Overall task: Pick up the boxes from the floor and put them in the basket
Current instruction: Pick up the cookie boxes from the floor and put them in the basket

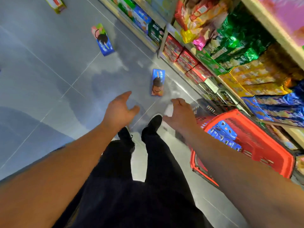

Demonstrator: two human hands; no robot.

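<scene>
Both my left hand (119, 111) and right hand (180, 113) hang released, fingers loose and holding nothing, above the nearest box (158, 83) lying on the floor (49, 71), with the red basket (263, 145) beside my right arm already containing blue boxes (225, 134).

We see the red basket (256, 140) standing on the grey floor (49, 76), just beside the shelves (205, 55), with blue boxes (225, 134) inside it. Our left hand (118, 111) and right hand (179, 112) reach out beyond the basket, fingers relaxed, holding nothing. Further from the basket lies a blue-orange box (158, 83), then a blue-green box (102, 39), then a green box (56, 4).
</scene>
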